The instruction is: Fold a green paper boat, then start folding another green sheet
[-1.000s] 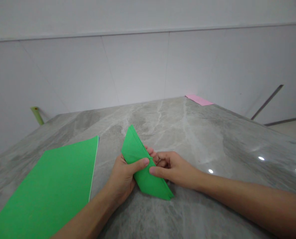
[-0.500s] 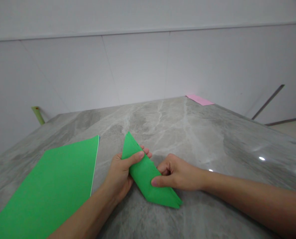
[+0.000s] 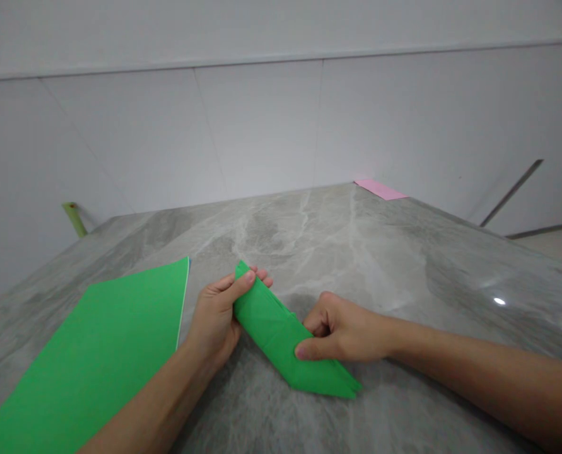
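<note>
- The folded green paper (image 3: 278, 334) is a long, thin strip with pointy ends. It lies on a slant, right in the middle of the view.
- Its long side runs from the far left down to the near right. The narrow far tip points away from the person, and the near corner points right.
- The paper is smooth and matte, with many layers and sharp, flat folds.
- The left hand (image 3: 214, 312) pinches the far end. The thumb is on top and the fingers curl behind it, so the hand is closed on the paper.
- The right hand (image 3: 342, 331) is on the near half. Its thumb lies on the paper and its fingers curl by the top edge. You cannot tell if the fingers grip underneath.
- The near end seems to lie on the stone table (image 3: 356, 252), which is grey with pale veins and shiny spots.
- A flat green sheet (image 3: 91, 359) lies to the left, just beside the left hand, with a thin white edge.
- Pink paper (image 3: 380, 188) lies flat at the far corner of the table, by the white wall (image 3: 262, 126).
- A green stick (image 3: 75, 219) leans at the far left.
</note>
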### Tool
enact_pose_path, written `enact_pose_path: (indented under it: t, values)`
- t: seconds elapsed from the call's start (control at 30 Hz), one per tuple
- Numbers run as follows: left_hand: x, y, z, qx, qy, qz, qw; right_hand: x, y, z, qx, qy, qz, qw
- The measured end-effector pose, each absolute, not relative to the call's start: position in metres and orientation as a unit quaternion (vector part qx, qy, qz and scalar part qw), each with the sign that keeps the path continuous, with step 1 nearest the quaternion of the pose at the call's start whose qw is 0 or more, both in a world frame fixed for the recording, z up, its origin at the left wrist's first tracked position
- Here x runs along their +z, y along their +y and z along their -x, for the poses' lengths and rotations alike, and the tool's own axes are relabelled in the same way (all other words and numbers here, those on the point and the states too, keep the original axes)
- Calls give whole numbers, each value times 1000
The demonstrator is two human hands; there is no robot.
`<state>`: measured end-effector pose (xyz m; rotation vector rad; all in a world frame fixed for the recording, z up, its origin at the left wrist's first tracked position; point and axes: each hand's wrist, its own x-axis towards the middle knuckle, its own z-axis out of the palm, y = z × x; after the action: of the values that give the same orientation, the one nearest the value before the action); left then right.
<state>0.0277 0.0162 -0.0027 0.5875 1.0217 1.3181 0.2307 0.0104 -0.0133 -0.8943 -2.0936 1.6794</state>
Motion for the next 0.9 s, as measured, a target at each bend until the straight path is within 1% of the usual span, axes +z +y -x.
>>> enact_pose_path:
  t: [0.07,0.13,0.2,0.27,0.3,0.33,0.37,0.43,0.47,0.53,0.6,0.77,0.83,0.9]
  values:
    - [-3,17,-26,573,445,-264,635,-13,10,-232,597,-724,311,155]
    - [-5,17,-23,539,437,-293,657,-13,12,-235,622,-703,310,150]
    - [-7,15,-21,447,423,-343,709,-14,17,-241,664,-661,314,152]
    - [-9,13,-19,349,408,-375,756,-16,26,-247,716,-593,325,172]
    - [-9,12,-19,326,404,-375,768,-17,32,-250,745,-549,327,195]
    - [-9,11,-20,333,405,-365,770,-19,37,-251,768,-511,321,214]
    - [-9,11,-22,366,406,-346,763,-21,41,-251,790,-465,309,254]
    - [-8,12,-26,468,402,-298,729,-25,45,-246,800,-395,282,352]
    - [-8,12,-28,514,397,-276,708,-27,45,-242,794,-392,272,376]
    - [-9,12,-33,569,384,-251,682,-28,41,-231,784,-419,244,388]
    - [-11,10,-38,563,381,-262,685,-29,35,-221,777,-436,233,391]
    - [-13,4,-38,501,388,-339,695,-30,30,-212,726,-389,297,483]
    - [-10,7,-28,484,376,-363,701,-30,32,-214,714,-380,316,496]
    - [-5,10,-13,445,349,-374,735,-29,34,-216,711,-390,320,490]
